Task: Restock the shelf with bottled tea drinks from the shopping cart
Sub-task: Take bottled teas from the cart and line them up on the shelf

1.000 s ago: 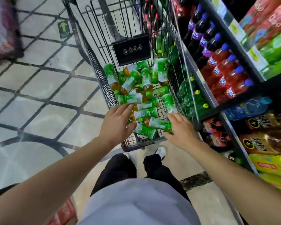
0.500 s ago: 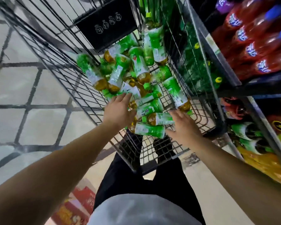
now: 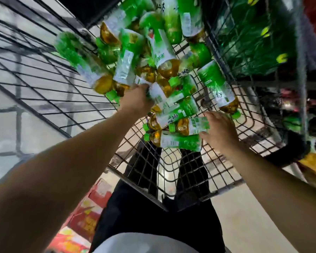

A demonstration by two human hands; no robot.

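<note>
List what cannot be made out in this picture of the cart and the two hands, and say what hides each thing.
- Left hand: its fingertips are buried among the tea bottles, so its grip is unclear.
- Right hand: its palm side is hidden by its own back, at the bottle.
- Bottle labels: print smeared by motion blur.
- Shelf: blurred, dark, cut off by the right edge.
- Cart: far end cut off by the top edge.

Green-and-white wrapped plastic bottles of amber tea [image 3: 177,110] lie heaped in the grey wire shopping cart [image 3: 171,172]. Their wrappers carry large dark characters in an East Asian script, plainest on the bottle at mid-heap, and blocks of fine print; motion blur leaves none of it legible. No number, price or brand name can be made out.
</note>
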